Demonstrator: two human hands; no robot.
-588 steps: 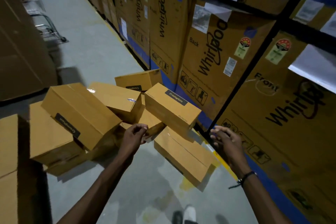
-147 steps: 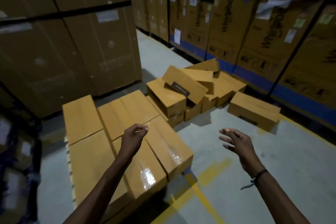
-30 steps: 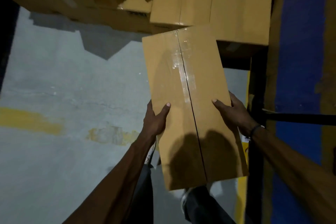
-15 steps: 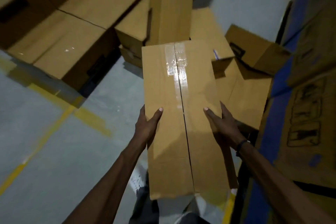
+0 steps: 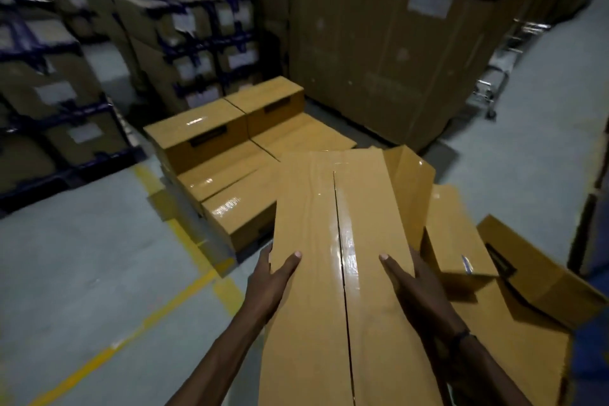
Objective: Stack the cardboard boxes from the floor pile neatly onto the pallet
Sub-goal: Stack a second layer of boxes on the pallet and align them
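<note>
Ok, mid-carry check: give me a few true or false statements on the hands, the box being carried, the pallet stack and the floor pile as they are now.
1. Both hands grip one long tan cardboard box, left hand and right hand on opposite sides. True.
2. The carried box's top seam is open and untaped. False: glossy clear tape runs along the seam.
3. The tan cardboard boxes on the pallet already have two boxes in a second layer. True.
4. The floor pile is gone. False: loose tan boxes still lie at the right.
5. Yellow floor lines run beside the pallet stack. True.
</note>
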